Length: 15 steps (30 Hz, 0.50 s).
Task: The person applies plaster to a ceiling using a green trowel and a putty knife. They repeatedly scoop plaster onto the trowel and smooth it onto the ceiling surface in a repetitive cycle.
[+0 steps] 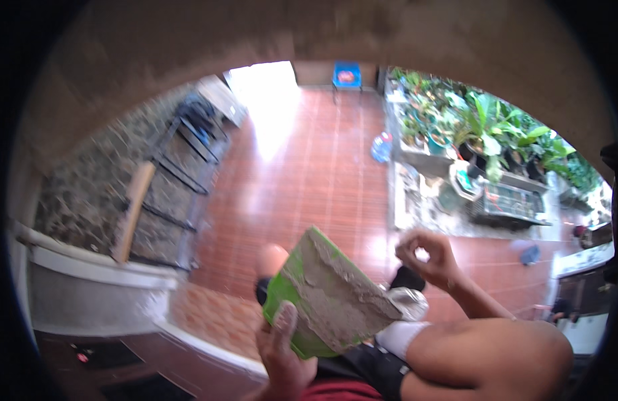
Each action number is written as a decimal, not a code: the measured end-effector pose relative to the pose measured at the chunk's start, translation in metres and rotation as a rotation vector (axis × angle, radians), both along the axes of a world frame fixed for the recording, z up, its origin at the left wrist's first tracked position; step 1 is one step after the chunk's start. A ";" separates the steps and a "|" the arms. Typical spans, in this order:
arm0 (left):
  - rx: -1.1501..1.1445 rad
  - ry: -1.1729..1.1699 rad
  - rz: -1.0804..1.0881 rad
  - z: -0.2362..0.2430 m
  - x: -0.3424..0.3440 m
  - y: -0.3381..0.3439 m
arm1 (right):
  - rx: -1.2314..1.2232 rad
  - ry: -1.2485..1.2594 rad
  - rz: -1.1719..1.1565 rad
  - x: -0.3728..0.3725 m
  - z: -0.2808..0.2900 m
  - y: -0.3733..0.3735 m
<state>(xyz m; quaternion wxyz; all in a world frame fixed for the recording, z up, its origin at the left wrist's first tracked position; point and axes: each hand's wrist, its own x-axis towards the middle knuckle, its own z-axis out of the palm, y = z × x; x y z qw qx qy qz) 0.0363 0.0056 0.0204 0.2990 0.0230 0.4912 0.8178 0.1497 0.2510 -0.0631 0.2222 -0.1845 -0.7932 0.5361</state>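
My left hand (285,351) grips the lower left edge of a green tray (280,292), its thumb lying over the rim. A thick layer of grey, wet, cement-like paste (336,287) covers most of the tray, and green shows along its left side. The tray is held tilted above my lap. Right of it, apart from the paste, my right hand (429,257) is raised with thumb and finger curled into a ring. Whatever its fingertips hold, if anything, cannot be made out. A shiny crumpled plastic bag (410,304) shows beside the tray's right corner, near my leg.
Red tiles cover the floor (302,174). A blue chair (347,75) stands at the far end. On the right are potted plants (483,127), a water bottle (381,147) and a dark crate (509,204). A black metal rack (182,160) and a wooden plank (134,212) lean at the left.
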 end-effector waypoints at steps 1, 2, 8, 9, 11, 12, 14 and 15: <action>0.007 0.024 0.016 0.005 -0.002 0.001 | 0.022 0.018 0.035 0.001 -0.012 -0.002; -0.046 0.022 0.056 0.011 -0.005 0.001 | -0.009 -0.090 0.023 0.007 -0.023 -0.008; -0.003 0.162 0.281 0.047 -0.020 0.007 | 0.364 -0.129 0.358 0.039 -0.058 -0.030; 0.069 0.238 0.280 0.052 -0.028 0.011 | 0.393 -0.131 0.380 0.043 -0.060 -0.033; 0.162 0.351 0.354 0.062 -0.041 0.018 | 0.468 -0.137 0.437 0.046 -0.063 -0.037; 0.183 0.392 0.428 0.066 -0.049 0.024 | 0.513 -0.139 0.470 0.046 -0.064 -0.039; 0.219 0.517 0.556 0.078 -0.069 0.033 | 0.565 -0.179 0.477 0.046 -0.066 -0.040; 0.230 0.598 0.608 0.086 -0.083 0.034 | 0.569 -0.155 0.471 0.046 -0.067 -0.041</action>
